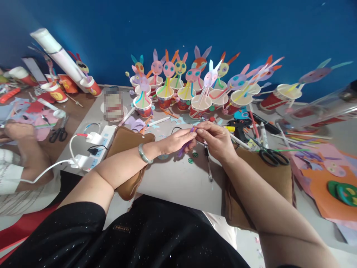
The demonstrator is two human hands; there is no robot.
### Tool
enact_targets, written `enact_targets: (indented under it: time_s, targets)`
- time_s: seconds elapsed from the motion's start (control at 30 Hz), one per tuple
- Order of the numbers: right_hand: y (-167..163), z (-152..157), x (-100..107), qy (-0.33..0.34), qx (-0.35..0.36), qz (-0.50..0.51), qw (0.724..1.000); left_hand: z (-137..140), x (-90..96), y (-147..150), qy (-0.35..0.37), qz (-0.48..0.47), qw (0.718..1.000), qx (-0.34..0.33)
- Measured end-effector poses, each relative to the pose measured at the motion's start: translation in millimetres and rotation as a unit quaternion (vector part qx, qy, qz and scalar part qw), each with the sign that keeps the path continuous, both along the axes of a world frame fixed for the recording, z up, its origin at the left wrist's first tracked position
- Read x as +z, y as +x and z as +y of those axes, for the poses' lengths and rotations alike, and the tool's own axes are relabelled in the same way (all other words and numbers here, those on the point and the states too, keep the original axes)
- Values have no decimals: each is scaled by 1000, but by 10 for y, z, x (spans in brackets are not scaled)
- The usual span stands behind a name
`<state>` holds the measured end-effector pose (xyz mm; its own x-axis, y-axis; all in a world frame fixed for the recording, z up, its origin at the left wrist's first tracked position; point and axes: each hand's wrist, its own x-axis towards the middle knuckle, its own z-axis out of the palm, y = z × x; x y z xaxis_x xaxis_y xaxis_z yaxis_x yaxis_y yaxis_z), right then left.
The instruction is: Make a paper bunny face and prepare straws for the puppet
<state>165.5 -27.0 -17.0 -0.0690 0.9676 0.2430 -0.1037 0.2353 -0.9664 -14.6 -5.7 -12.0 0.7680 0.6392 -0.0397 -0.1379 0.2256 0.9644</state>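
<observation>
My left hand (178, 142) is closed around a narrow purple strip (182, 149), whose lower end sticks out below the fingers. Whether it is paper or a straw I cannot tell. The thumb and forefinger of my right hand (216, 139) pinch at the strip's upper end, where a bit of orange shows. Just below the hands, small green round pieces (190, 160) and a pen (208, 163) lie on the grey table (178, 182). Behind them stand several paper cups (200, 106) bearing rabbit-like paper faces on straws.
Black-handled scissors (275, 157) lie on a brown cushion at right, near a black glue gun (240, 127) and markers. Coloured paper (320, 186) covers the far right. A white power strip (100, 149) with cables is at left. Another person's hand (19, 131) works beyond it.
</observation>
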Motion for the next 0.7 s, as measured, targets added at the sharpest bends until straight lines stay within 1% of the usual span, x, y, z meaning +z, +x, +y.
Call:
enact_targets:
  time_s: [0.13,0.27,0.4,0.53,0.7]
  targets:
    - [13,-8,6,-3,3,-12,1000,13,-7,-21,1,19,1000,-20]
    - [30,-11,6,-12,13,-7,1000,22,-38,-23,-19,5,999,-37]
    - [31,-11,21,-52,44,33,997,23,-73,-11,-35,-11,998,-42]
    - [23,-21,57,-79,54,28,995,14,-69,-12,-29,0,998,-52]
    - [45,-4,46,-75,63,6,995,-4,-45,-14,-38,30,997,-56]
